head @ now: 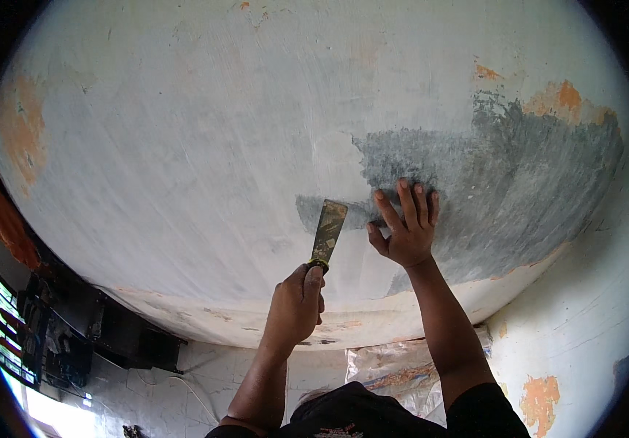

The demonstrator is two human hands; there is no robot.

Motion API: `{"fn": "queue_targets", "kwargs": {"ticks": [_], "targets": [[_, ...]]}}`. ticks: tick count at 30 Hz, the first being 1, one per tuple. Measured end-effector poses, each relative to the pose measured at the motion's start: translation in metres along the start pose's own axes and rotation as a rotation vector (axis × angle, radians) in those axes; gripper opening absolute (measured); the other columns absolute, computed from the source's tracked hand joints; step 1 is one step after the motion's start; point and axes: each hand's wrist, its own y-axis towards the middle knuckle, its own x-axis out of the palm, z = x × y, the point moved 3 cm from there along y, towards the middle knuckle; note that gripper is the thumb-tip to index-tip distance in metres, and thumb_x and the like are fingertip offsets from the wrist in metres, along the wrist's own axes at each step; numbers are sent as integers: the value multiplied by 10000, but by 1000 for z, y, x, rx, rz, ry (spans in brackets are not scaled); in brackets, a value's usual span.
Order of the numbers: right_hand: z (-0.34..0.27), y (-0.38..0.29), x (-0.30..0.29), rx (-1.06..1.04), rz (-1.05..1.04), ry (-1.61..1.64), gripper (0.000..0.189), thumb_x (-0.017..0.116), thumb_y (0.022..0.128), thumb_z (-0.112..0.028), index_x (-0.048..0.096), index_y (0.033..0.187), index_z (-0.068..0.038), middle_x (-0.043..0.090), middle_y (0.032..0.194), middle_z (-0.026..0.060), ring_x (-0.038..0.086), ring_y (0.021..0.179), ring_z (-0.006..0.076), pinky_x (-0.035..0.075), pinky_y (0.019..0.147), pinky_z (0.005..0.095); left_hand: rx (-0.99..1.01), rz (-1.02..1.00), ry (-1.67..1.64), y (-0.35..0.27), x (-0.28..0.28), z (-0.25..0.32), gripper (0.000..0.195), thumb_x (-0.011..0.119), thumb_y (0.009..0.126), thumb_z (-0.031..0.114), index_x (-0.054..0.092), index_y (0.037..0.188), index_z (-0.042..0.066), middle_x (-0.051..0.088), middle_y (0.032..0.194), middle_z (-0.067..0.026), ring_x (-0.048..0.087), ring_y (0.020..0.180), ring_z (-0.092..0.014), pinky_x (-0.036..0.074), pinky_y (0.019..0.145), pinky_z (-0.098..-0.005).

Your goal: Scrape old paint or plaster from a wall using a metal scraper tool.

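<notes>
My left hand [295,304] grips the handle of a putty knife [330,230], its flat blade pointing up and smeared with dried residue. The blade tip lies over a small grey bare strip on a white painted wall [227,164]; whether it touches the surface I cannot tell. To the right, my right hand [408,232] is laid with fingers spread, holding nothing, against a large grey patch [511,180] where the white coat is gone. A ragged edge of white coating borders this patch on its left. Most of the handle is hidden in my fist.
Orange patches show on the wall's left side [21,131] and upper right [569,98]. Black furniture [139,339] stands at lower left, near a barred window [2,312] and an orange cloth [5,213]. Crumpled plastic sheeting [391,364] lies below, beside the right side wall [571,339].
</notes>
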Motion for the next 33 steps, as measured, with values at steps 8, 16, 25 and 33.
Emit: {"fn": "queue_targets", "kwargs": {"ticks": [8, 16, 25, 33], "targets": [[-1, 0, 0, -8, 2, -14, 494, 521, 906, -474, 614, 1319, -219, 423, 1490, 149, 315, 1420, 345, 176, 1161, 559, 10, -22, -38, 0, 6, -3, 404, 375, 1048, 350, 498, 861, 13, 498, 531, -52, 463, 388, -116, 396, 394, -283], [0, -2, 2, -6, -9, -3, 490, 510, 913, -476, 611, 1321, -225, 421, 1490, 150, 312, 1418, 351, 167, 1161, 566, -8, -6, 0, 1, 6, -1, 372, 407, 1034, 300, 539, 864, -3, 535, 515, -67, 539, 402, -172, 429, 430, -334], [0, -2, 1, -1, -18, -11, 498, 500, 916, -491, 608, 1325, -228, 428, 1486, 150, 315, 1414, 348, 164, 1164, 555, 84, 29, 112, 2, 4, -4, 387, 390, 1045, 318, 521, 856, 6, 489, 530, -28, 454, 394, -108, 392, 396, -298], [0, 0, 1, -5, -7, -19, 507, 511, 906, -491, 601, 1333, -233, 434, 1482, 148, 321, 1410, 349, 177, 1158, 556, 33, -5, 120, 5, 6, 1, 376, 392, 1029, 312, 554, 897, 0, 533, 508, -77, 545, 403, -203, 450, 458, -368]]}}
